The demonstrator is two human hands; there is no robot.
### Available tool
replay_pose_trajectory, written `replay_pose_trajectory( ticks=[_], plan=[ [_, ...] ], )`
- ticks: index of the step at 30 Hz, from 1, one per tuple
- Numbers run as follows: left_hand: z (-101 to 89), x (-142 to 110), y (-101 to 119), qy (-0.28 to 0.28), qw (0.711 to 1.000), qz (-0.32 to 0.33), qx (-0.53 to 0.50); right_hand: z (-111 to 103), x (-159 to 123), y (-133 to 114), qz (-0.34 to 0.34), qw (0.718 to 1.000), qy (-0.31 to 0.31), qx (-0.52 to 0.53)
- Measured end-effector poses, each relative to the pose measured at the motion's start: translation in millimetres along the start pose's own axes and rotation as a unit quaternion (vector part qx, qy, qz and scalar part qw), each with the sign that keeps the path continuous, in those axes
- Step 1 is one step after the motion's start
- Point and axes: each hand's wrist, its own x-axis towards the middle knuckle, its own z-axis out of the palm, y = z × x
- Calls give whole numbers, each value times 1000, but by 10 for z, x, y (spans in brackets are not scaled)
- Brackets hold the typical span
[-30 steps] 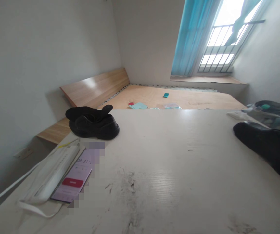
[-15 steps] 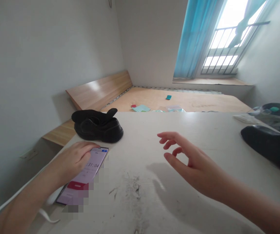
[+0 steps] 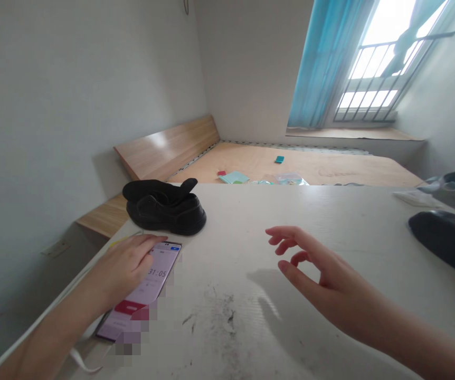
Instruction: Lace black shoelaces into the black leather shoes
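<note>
My left hand (image 3: 126,264) rests on a phone (image 3: 148,287) that lies on the white table (image 3: 291,211) at the left; its fingers curl over the phone's upper left edge and part of the lit screen. My right hand (image 3: 318,269) hovers over the middle of the table, fingers apart and loosely bent, holding nothing. A black shoe (image 3: 164,207) stands at the table's far left corner, just beyond the phone. A second black shoe (image 3: 447,240) lies at the right edge.
A white cord (image 3: 81,361) shows under the phone at the near left. Dark smudges (image 3: 223,316) mark the tabletop. Behind the table is a bare wooden bed platform (image 3: 330,166) with small items, a window with bars (image 3: 373,84) and a blue curtain (image 3: 326,58).
Both hands came into view from below: the left one settled on the phone, the right one reached over the table's middle. The view has shifted a little to the left.
</note>
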Motion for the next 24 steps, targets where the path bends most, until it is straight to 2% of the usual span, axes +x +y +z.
replay_pose_trajectory(
  ticks=[5, 8, 12, 15, 19, 24],
  plan=[
    [5, -10, -27, 0, 1000, 2, 4, 47, 65, -13, 1, 1000, -27, 13],
    [-1, -19, -21, -2, 1000, 10, 7, 112, 195, -7, -23, 998, -52, 17],
    [8, -26, -10, -6, 1000, 16, 12, 311, 523, 13, -80, 993, -90, -17],
    [29, -31, -20, -5, 1000, 18, 15, 506, 803, -12, -96, 990, -97, -30],
    [67, -52, -65, 0, 1000, 13, 18, 708, 1131, -136, -146, 984, -77, -66],
    [85, -105, -163, -11, 1000, 24, 17, 872, 1526, -257, -234, 960, -65, -143]
  ],
)
